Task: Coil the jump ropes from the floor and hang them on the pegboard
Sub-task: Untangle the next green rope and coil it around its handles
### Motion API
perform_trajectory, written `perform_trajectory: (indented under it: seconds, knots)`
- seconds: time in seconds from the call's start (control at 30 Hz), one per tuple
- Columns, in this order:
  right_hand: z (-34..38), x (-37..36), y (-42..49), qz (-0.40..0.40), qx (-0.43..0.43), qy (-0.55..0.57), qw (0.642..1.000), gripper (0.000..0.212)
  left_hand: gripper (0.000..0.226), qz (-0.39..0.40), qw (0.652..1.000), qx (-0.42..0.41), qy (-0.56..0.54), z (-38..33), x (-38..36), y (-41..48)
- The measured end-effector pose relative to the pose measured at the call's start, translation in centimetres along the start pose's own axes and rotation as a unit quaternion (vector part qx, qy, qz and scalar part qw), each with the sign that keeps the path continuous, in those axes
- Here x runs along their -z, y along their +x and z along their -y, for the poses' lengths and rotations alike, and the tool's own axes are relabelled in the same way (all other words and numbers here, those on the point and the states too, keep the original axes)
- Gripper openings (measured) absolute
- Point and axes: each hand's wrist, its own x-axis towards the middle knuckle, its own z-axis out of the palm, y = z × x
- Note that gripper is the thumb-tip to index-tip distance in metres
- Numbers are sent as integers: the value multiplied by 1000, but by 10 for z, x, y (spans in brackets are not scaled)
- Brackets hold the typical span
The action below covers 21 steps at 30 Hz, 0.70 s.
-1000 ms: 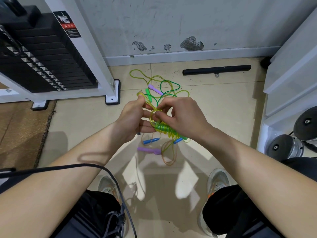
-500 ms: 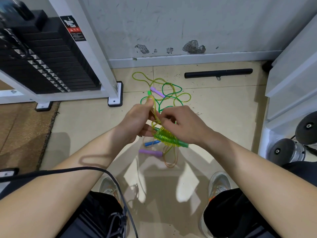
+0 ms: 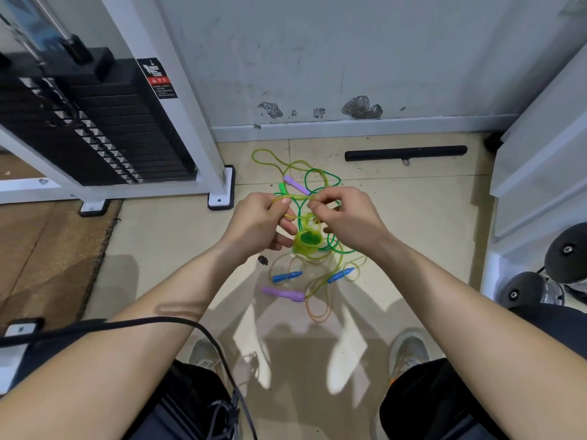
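Note:
My left hand (image 3: 257,222) and my right hand (image 3: 344,215) both pinch a yellow-green jump rope (image 3: 293,198) above the floor. Its cord is wound in tight turns around the green handles (image 3: 307,241), which hang end-on between my hands. A tangle of other ropes lies on the tiles below: a dark green rope (image 3: 320,181), two blue handles (image 3: 287,276) (image 3: 341,275), two purple handles (image 3: 282,293) (image 3: 295,185), and a pale orange cord (image 3: 317,308). No pegboard is in view.
A white-framed weight stack (image 3: 95,122) stands at the left on the floor. A black bar (image 3: 405,153) lies by the wall. White shelving (image 3: 540,173) and dumbbells (image 3: 540,281) are at the right. A black cable (image 3: 178,322) crosses my left arm. My shoes (image 3: 409,350) are below.
The wrapped bundle has turned from lying sideways to hanging end-on. Both hands have risen a little, and a span of yellow-green cord is now stretched between them.

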Motion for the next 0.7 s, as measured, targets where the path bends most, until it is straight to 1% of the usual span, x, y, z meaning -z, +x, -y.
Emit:
perform_trajectory:
  seconds: [0.07,0.1,0.17,0.2,0.23,0.27,0.3,0.33,0.4,0.43,0.5,0.57,0.7]
  knots:
    - [-2,4,2,-9,4,1,1000,13,34,-9,997,-34,68,0,5,1]
    - [-3,5,2,-12,9,-5,1000,13,35,-17,989,-61,136,0,8,2]
    - [-5,4,1,-17,11,-13,1000,14,37,-59,947,-117,292,3,13,3]
    - [-6,4,1,-16,12,-13,1000,14,38,-87,925,-140,342,4,14,4]
    - [-6,3,0,-15,13,-14,1000,14,37,-111,914,-160,354,6,15,4]
    - [-5,2,-2,-15,14,-13,1000,14,35,-123,916,-185,335,6,14,3]
    - [-4,1,-3,-17,14,-8,1000,14,31,-123,929,-208,281,8,12,2]
    - [-3,1,-3,-19,12,3,1000,14,25,-116,947,-220,202,8,10,2]
    - [1,4,-2,-23,0,40,999,12,16,-77,976,-199,49,5,6,-1]
    - [4,6,-1,-24,-7,63,998,12,18,-48,982,-180,-12,2,4,-1]
    - [9,13,4,-23,-24,126,992,12,25,5,984,-139,-110,-6,3,0]
    - [14,20,11,-14,-39,174,984,14,29,36,978,-128,-158,-15,3,5]
    - [22,27,37,32,-76,247,966,16,28,9,975,-184,-128,-28,5,34]
